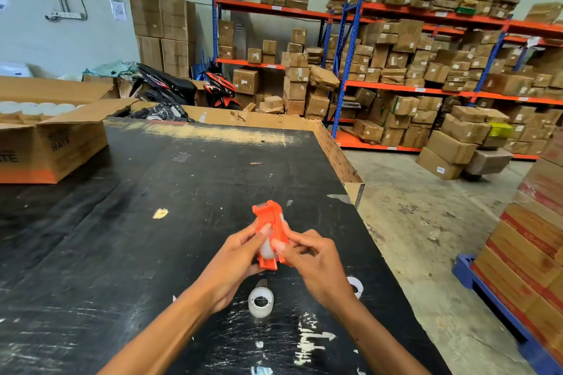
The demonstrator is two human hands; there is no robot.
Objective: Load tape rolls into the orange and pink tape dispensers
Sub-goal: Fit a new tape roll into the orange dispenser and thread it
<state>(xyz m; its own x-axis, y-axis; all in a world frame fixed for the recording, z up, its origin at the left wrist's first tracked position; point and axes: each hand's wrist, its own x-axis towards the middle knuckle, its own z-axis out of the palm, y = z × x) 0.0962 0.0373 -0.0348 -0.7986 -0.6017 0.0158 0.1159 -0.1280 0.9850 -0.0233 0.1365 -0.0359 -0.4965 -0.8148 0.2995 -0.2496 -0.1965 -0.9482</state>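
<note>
Nearest to you, your two forearms come up from the bottom edge and meet at the orange tape dispenser (270, 233), which you hold in the air above the black table (128, 222). Your left hand (233, 262) wraps its side, thumb pressed on the body; your right hand (316, 262) pinches its other edge with narrow fingertips. A pale tape roll (267, 248) sits inside, between your thumbs, so you are probably seating it; whether it is fully on its hub I cannot tell.

Next you will need to press the roll home and lead its free end toward the cutter at the far tip.

Just below the grip, a spare clear roll (260, 301) stands on the table, and another white piece (355, 285) shows beside your right wrist. The pink dispenser is not visible. Far left of the grip is an open carton (51, 143); beyond, warehouse racks (426, 91) full of boxes.
</note>
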